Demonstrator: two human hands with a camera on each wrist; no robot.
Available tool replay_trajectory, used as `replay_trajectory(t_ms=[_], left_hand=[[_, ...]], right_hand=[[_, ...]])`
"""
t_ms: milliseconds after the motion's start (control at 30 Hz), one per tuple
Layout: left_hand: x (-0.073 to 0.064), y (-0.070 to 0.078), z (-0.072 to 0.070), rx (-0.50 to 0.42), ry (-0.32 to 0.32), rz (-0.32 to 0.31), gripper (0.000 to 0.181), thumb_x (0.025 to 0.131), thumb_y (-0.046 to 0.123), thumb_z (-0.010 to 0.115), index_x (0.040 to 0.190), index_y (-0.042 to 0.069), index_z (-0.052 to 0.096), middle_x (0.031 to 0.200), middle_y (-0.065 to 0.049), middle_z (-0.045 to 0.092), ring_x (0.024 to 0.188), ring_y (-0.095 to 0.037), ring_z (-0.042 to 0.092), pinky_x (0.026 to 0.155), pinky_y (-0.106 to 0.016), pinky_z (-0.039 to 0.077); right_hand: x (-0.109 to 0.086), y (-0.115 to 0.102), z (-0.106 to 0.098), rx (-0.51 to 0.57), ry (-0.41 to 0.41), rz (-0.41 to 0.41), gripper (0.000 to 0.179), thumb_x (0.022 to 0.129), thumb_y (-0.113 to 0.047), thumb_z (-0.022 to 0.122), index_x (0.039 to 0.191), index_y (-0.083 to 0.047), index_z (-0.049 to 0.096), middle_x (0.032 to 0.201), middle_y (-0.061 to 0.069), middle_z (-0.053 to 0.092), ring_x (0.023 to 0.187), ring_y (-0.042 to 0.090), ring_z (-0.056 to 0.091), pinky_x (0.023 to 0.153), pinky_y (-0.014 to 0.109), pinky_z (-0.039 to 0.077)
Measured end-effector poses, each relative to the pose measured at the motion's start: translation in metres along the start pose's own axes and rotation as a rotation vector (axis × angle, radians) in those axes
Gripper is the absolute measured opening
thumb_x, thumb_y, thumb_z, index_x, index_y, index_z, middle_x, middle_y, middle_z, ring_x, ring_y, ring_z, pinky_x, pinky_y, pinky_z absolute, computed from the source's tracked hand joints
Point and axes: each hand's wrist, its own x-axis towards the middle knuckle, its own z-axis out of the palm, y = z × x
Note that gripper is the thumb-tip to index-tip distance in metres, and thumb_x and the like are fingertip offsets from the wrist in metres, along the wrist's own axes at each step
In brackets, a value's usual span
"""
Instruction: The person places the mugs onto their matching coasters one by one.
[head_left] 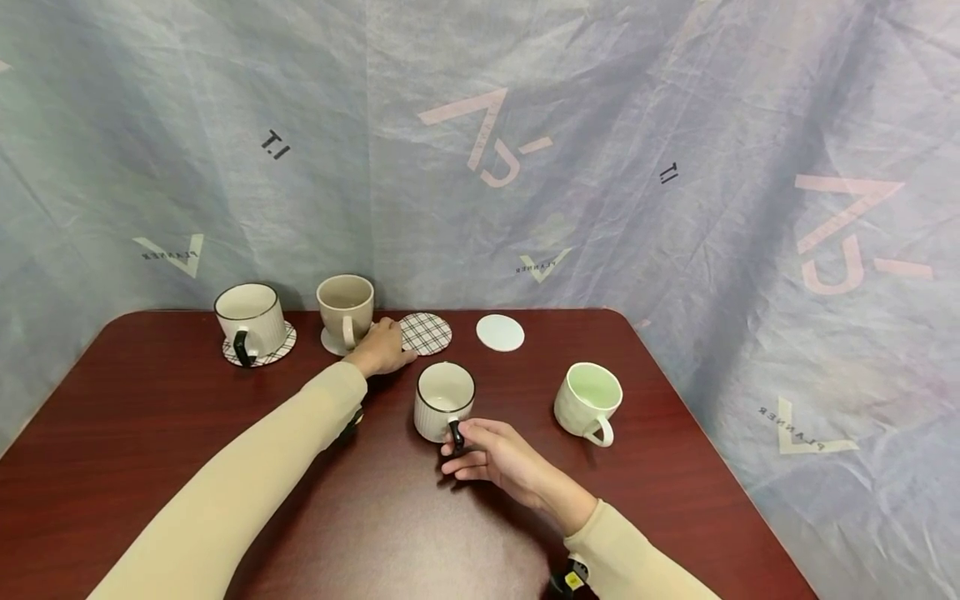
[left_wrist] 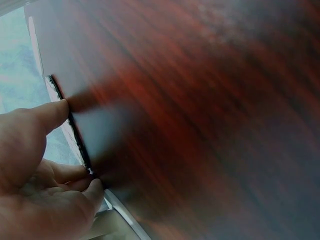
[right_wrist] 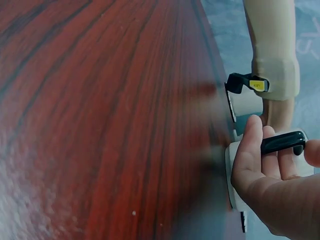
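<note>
The white mug (head_left: 433,417) is upright near the middle of the table (head_left: 375,533), its black handle (head_left: 456,437) gripped between the right hand's (head_left: 501,460) thumb and fingers. Behind, the left hand (head_left: 384,347) pinches the checked coaster's (head_left: 429,334) edge; a green mug (head_left: 579,408) stands rightward.

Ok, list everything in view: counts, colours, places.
Ribbed mugs: 2, white and black, back left and centre
Beige mug: 1, beige, back, left of centre
Green mug: 1, pale green, right
Checked coasters: 2, white, dark lines, under left mug and back centre
Plain coasters: 2, white, under beige mug and back right
Table: 1, reddish brown, below
Cloth: 1, greyish, behind
Wrist devices: 2, black, wrists
Sleeves: 2, cream, both arms
Left hand: 1, bare, gripping centre checked coaster
Right hand: 1, bare, pinching centre mug's handle
</note>
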Motion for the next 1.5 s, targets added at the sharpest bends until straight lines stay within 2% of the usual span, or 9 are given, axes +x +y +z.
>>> replay_trajectory(t_ms=[400, 833, 1267, 1500], left_hand=[[-0.001, -0.001, 0.0, -0.024, -0.001, -0.022, 0.073, 0.107, 0.031, 0.063, 0.152, -0.021, 0.036, 0.158, -0.038, 0.036, 0.149, -0.054, 0.035, 0.124, -0.057, 0.032], [0.0, 0.002, 0.001, -0.006, 0.029, 0.016, 0.073, 0.107, 0.032, 0.063, 0.149, -0.022, 0.039, 0.155, -0.039, 0.04, 0.144, -0.054, 0.04, 0.122, -0.057, 0.036], [0.011, -0.009, 0.01, -0.038, 0.039, 0.021, 0.075, 0.105, 0.032, 0.066, 0.149, -0.022, 0.039, 0.154, -0.04, 0.039, 0.144, -0.055, 0.039, 0.121, -0.059, 0.036], [-0.001, -0.002, 0.002, -0.01, 0.027, 0.015, 0.072, 0.106, 0.03, 0.063, 0.149, -0.023, 0.038, 0.154, -0.04, 0.04, 0.145, -0.054, 0.04, 0.122, -0.057, 0.036]], right_hand=[[0.003, -0.002, 0.006, -0.001, -0.019, 0.017, 0.026, 0.112, -0.028, 0.052, 0.107, -0.008, 0.068, 0.103, 0.003, 0.069, 0.09, 0.018, 0.078, 0.079, 0.028, 0.058], [0.001, -0.002, 0.008, -0.038, -0.017, -0.033, 0.022, 0.111, -0.021, 0.053, 0.106, -0.003, 0.065, 0.1, 0.002, 0.068, 0.085, 0.014, 0.076, 0.074, 0.024, 0.056], [0.0, -0.004, 0.008, -0.094, 0.024, -0.085, 0.023, 0.113, -0.02, 0.052, 0.102, -0.002, 0.063, 0.098, 0.003, 0.066, 0.08, 0.012, 0.072, 0.071, 0.022, 0.054], [-0.001, -0.009, 0.004, -0.105, 0.052, -0.107, 0.022, 0.114, -0.016, 0.049, 0.101, -0.003, 0.062, 0.097, 0.004, 0.064, 0.078, 0.011, 0.071, 0.071, 0.022, 0.055]])
